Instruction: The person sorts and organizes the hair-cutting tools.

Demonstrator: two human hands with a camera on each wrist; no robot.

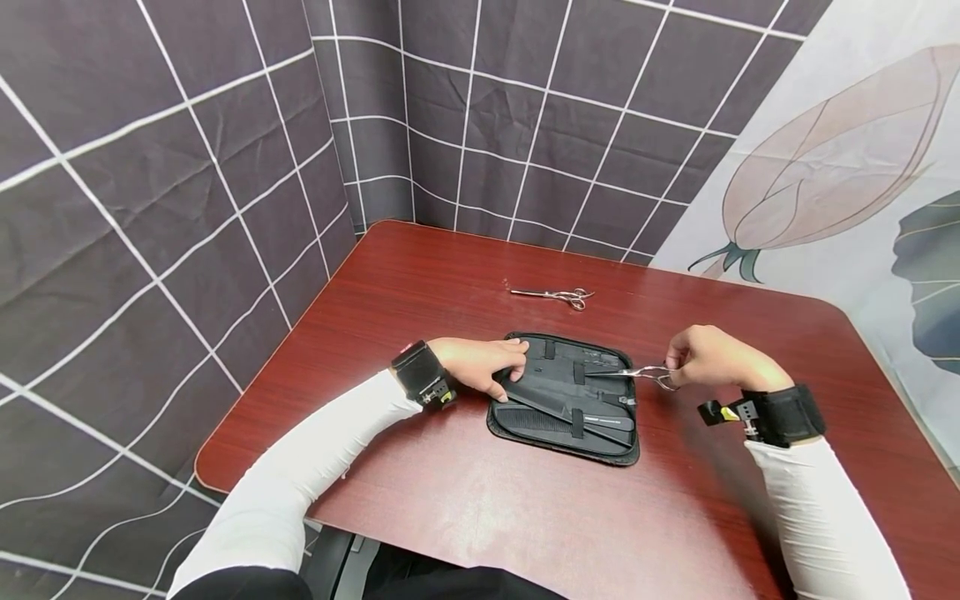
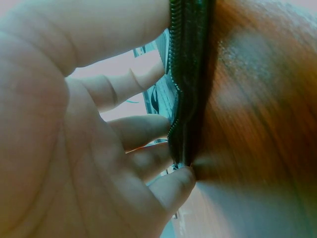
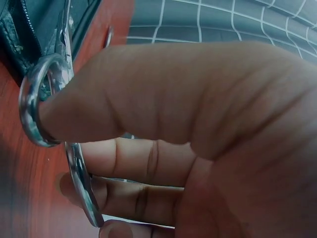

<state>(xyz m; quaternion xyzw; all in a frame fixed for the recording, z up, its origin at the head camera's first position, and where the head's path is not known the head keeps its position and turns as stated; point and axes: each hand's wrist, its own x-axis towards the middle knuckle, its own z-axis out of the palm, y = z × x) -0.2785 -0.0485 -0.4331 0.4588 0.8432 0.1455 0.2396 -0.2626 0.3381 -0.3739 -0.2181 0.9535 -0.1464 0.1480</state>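
Your right hand (image 1: 708, 358) grips the scissors (image 1: 642, 372) by their rings (image 3: 28, 111), blades (image 1: 625, 373) over the case (image 1: 557, 390) and reaching a strap (image 1: 579, 372), perhaps under it; a crooked move could snag or nick it. Your left hand (image 1: 478, 362) rests, fingers (image 2: 141, 130) extended, on the case's left edge (image 2: 187, 89); too light a press could let the case skid.

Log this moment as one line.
left hand: rests on black case | right hand: holds scissors by handles, blades over case | second scissors: on table, beyond case

Scissors (image 1: 634, 372) are glossy metal, the case (image 1: 566, 446) perhaps leatherette.
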